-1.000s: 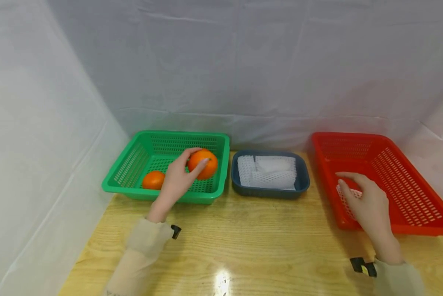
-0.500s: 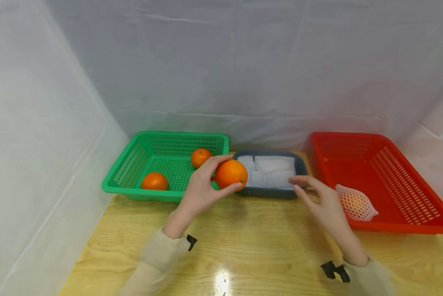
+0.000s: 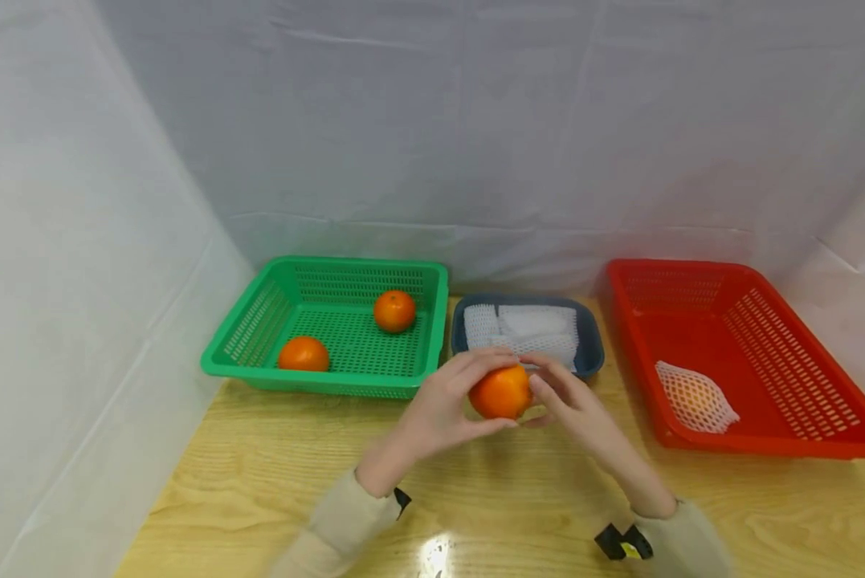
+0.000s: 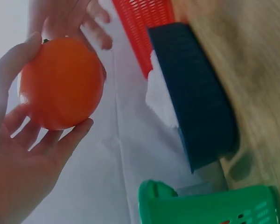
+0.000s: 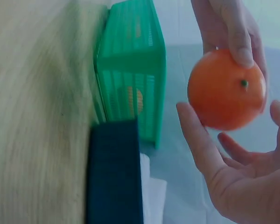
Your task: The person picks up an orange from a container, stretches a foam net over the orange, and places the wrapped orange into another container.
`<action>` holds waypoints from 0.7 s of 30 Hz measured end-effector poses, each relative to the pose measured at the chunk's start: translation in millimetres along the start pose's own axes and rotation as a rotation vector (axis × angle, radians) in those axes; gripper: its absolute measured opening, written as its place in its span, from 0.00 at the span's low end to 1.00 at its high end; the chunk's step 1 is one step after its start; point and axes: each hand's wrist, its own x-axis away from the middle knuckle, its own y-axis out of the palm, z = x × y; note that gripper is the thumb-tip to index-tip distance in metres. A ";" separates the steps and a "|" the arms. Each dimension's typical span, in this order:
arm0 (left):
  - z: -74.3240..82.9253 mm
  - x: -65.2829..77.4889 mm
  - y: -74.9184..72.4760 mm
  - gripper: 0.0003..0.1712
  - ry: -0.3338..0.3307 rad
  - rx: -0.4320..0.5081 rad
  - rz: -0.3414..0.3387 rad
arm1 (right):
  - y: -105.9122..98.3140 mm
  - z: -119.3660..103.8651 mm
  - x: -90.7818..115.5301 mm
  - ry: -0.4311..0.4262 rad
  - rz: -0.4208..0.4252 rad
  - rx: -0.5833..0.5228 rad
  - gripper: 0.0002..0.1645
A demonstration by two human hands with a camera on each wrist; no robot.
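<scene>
An orange (image 3: 500,392) is held up over the table, in front of the blue tray. My left hand (image 3: 441,408) grips it, thumb on one side and fingers on the other. From the opposite side my right hand (image 3: 578,411) comes close, fingers spread. In the right wrist view the right thumb stands apart from the orange (image 5: 224,93), whose green stem spot shows, while the fingertips lie right at its lower edge. Two more oranges, one at the front (image 3: 303,353) and one at the back right (image 3: 394,311), lie in the green basket (image 3: 259,371).
Behind the hands stands the dark blue tray (image 3: 593,341) with white foam net sleeves (image 3: 536,329) in it. To the right, a red basket (image 3: 772,445) holds a fruit in a foam net (image 3: 695,399). A white sheet (image 3: 432,120) hangs behind the wooden table (image 3: 316,457).
My left hand has lifted the orange out of the green basket and carried it right and toward me. My right hand has moved left from the red basket to beside the orange.
</scene>
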 end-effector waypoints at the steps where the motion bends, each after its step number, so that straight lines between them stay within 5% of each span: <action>1: 0.7 0.8 3.5 0.39 0.023 -0.013 -0.010 | 1.9 0.7 -0.2 0.020 -0.015 -0.016 0.27; 8: 6.7 5.6 18.8 0.41 0.085 -0.048 -0.093 | 7.9 6.0 1.6 0.062 -0.038 0.091 0.30; 17: 4.2 5.2 21.4 0.46 0.030 -0.016 -0.088 | 9.7 4.4 3.4 0.025 0.044 0.084 0.34; 21: 1.5 6.0 20.1 0.49 -0.069 0.004 -0.095 | 10.3 4.3 4.1 0.035 0.092 0.085 0.36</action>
